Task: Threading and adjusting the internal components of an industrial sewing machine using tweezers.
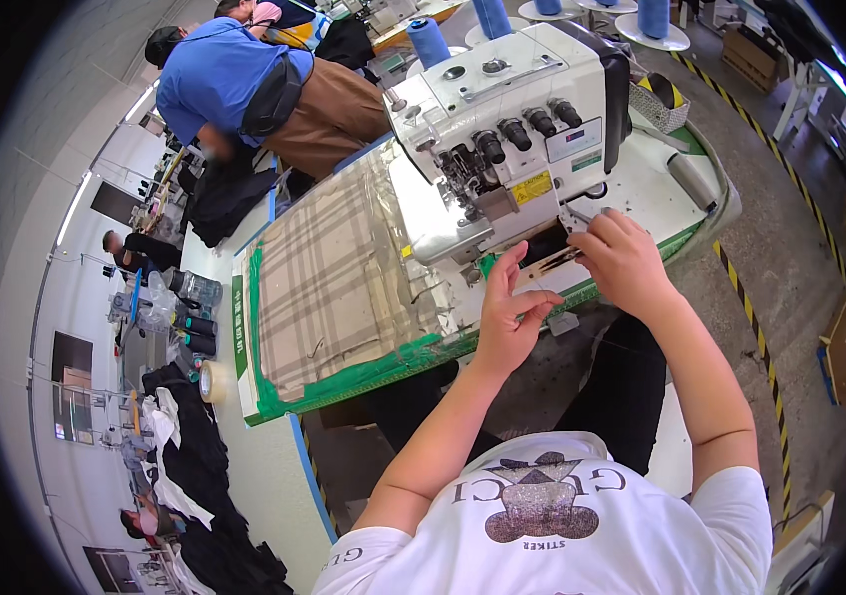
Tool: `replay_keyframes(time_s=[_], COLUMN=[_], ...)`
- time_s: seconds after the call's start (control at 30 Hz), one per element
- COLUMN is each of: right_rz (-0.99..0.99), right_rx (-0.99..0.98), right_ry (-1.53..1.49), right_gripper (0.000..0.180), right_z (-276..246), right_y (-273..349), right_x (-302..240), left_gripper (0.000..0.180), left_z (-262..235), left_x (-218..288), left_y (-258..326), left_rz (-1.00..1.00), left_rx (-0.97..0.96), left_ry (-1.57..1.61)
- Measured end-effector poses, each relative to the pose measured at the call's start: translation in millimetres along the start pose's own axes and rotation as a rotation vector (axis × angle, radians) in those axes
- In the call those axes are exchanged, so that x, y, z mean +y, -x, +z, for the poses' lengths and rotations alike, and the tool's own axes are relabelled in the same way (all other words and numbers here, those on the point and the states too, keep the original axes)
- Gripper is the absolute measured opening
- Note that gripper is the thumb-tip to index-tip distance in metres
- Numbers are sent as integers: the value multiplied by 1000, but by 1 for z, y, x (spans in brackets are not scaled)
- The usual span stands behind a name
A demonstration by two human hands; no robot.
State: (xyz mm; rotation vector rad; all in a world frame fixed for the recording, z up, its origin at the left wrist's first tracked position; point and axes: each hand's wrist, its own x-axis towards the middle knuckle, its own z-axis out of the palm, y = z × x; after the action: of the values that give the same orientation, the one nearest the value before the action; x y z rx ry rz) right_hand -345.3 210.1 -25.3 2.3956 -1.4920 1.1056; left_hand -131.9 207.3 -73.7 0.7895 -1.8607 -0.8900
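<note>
A white overlock sewing machine stands in front of me, with several black tension dials on its front. Low on it, a dark opening shows between my hands. My left hand is at the front edge beside this opening, index finger raised and thumb apart from it; nothing shows in its grasp. My right hand is at the right of the opening, its fingertips pinched together. Beside those fingertips lies a slim, pale piece with dark lines; whether they hold it is unclear.
Left of the machine is a checked cloth-covered worktop edged with green tape. Blue thread cones stand behind. A grey cylinder lies at the right. A person in a blue shirt works beyond. Dark garments and a tape roll are left.
</note>
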Motion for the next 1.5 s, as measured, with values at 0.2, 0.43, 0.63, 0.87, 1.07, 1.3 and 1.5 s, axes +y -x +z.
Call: replay_keyframes(time_s=[0.2,0.43,0.63,0.87,1.07,1.3,1.5], right_rz=[-119,-87,-128,539,1090,1131,1004], right_rx=[26,21,79,137,-63,-181,-184], right_ry=[61,75,43,-586,-1730,-1139,-567], right_gripper=[34,28,31,24,38,11,21], right_z=[17,13,28,33,28,-67,-176], right_y=[0,3,2,44,96,169,162], right_x=[-6,-2,-5,-3,-45,22,65], left_gripper=[25,27,28,22,21,20,12], left_z=[-1,-2,-2,-2,13,22,62], left_x=[-3,-6,-6,7,40,57,46], left_y=[-2,1,1,5,-3,-24,-39], left_rz=[2,-13,-10,-14,233,190,16], left_rx=[-14,-14,-30,-26,-50,98,109], left_ry=[3,49,65,-67,-336,-267,48])
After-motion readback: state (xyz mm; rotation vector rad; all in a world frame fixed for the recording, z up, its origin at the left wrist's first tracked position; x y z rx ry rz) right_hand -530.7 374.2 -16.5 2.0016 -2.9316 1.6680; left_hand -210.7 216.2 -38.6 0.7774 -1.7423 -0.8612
